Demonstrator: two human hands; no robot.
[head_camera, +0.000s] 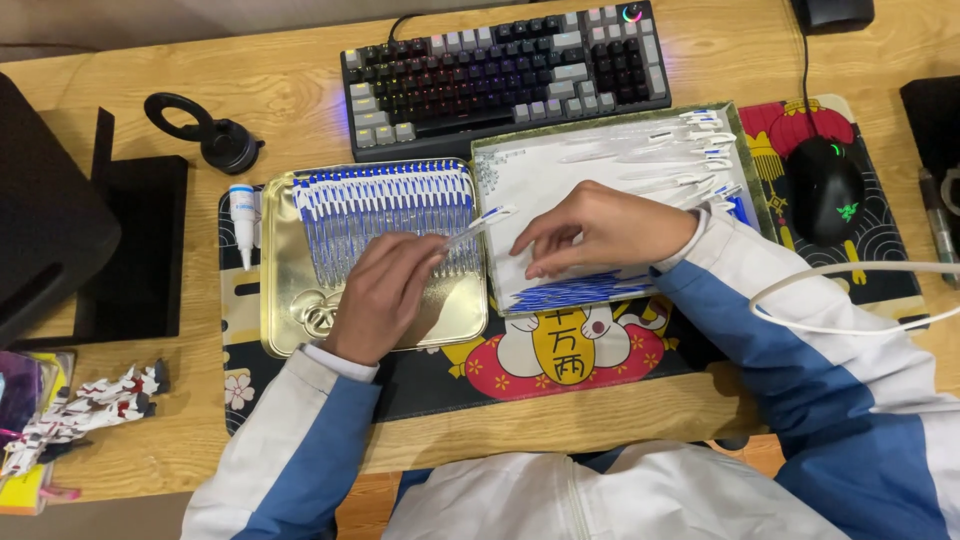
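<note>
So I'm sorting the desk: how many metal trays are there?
2. One gold tray lies under the left hand, lined with blue-and-white strips. The other tray is under the right hand, below the keyboard. None seems hidden.

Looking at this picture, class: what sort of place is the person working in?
Probably a home computer desk used for small handwork: a keyboard and mouse on a wooden desk, with trays of small white-and-blue pieces.
</note>
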